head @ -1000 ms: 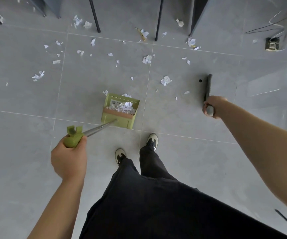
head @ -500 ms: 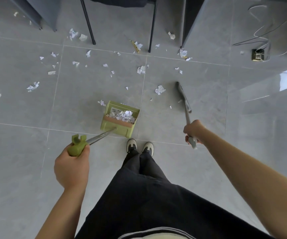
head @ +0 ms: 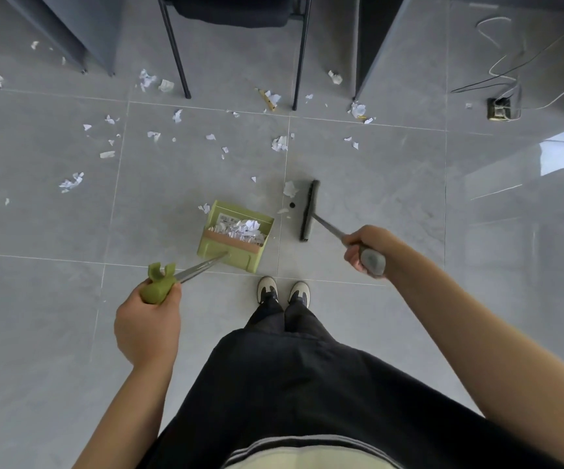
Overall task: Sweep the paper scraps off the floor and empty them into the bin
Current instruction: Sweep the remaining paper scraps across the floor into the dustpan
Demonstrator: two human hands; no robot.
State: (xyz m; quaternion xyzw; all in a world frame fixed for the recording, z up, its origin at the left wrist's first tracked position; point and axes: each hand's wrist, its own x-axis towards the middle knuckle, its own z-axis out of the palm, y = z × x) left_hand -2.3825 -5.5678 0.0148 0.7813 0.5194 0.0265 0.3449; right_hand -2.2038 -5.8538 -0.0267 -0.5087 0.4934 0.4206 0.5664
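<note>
Beside the broom (head: 308,211), crumpled white paper scraps (head: 289,188).

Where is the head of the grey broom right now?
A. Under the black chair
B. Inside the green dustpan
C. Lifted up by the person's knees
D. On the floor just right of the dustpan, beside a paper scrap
D: the broom head lies on the tile right of the green dustpan, with a paper scrap at its left edge.

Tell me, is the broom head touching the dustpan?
Apart. The head view shows bare floor tile between the broom head and the dustpan, with small scraps lying in that gap.
</note>
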